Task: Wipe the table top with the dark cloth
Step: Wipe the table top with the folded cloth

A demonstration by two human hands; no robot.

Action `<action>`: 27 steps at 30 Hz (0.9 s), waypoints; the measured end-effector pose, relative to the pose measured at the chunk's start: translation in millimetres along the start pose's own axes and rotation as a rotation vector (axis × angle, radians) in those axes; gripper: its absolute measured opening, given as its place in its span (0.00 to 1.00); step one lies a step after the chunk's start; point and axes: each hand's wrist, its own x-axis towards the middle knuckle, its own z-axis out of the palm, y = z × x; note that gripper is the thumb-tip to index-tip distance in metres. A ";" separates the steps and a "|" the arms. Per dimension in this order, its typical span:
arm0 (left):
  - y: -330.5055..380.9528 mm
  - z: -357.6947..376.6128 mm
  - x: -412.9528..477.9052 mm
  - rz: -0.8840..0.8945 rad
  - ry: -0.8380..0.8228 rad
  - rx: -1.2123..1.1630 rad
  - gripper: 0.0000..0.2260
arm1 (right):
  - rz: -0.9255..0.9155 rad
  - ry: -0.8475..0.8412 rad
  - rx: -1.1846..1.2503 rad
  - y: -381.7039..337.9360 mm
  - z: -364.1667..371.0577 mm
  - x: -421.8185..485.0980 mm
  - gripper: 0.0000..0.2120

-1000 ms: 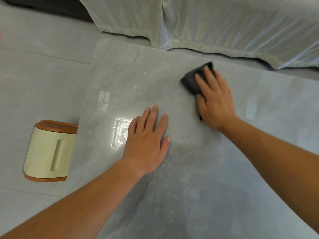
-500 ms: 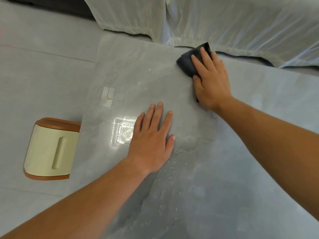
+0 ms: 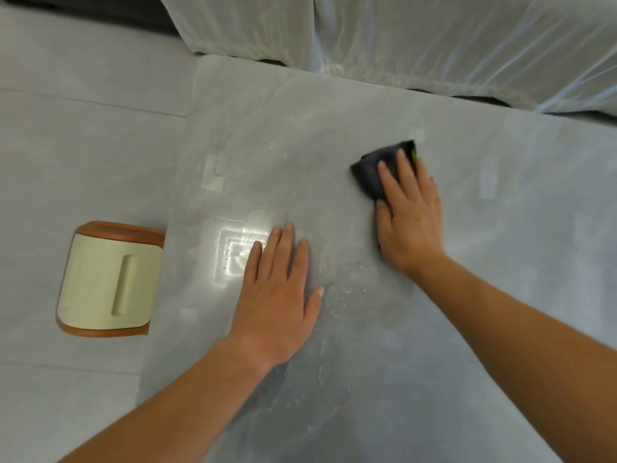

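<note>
The grey stone-look table top fills the middle of the view, wet with droplets near its centre. A dark cloth with a small green tag lies on it right of centre. My right hand presses flat on the cloth, fingers spread over it, covering its near part. My left hand rests flat on the table to the left, palm down, fingers together, holding nothing.
A cream and brown stool or small seat stands on the grey floor by the table's left edge. A sofa under a pale sheet runs along the table's far edge.
My right hand slid the cloth out to the table's far edge, then back toward me and slightly right. The left hand stayed planted on the table.
</note>
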 end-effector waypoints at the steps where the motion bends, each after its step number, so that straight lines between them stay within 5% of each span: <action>1: -0.6 1.2 -2.3 0.002 -0.006 -0.003 0.31 | -0.058 -0.005 -0.006 -7.4 4.5 -20.5 0.27; 7: -6.5 -6.4 -4.0 0.021 -0.073 -0.059 0.33 | -0.415 -0.146 -0.081 19.0 0.4 -71.3 0.25; 13: -11.4 -4.2 -12.4 0.037 -0.036 -0.113 0.33 | 0.036 0.006 0.016 -19.7 13.3 -70.8 0.27; 19: -8.4 10.3 -60.9 0.047 -0.007 -0.132 0.32 | -0.350 -0.145 -0.064 -17.3 16.7 -143.0 0.26; 25: -9.2 29.1 -90.2 0.040 -0.012 -0.034 0.31 | -0.034 -0.055 -0.002 -29.2 13.2 -90.4 0.27; 27: -8.0 31.2 -93.2 0.028 0.002 -0.042 0.30 | -0.052 -0.048 -0.009 -41.5 19.2 -96.8 0.27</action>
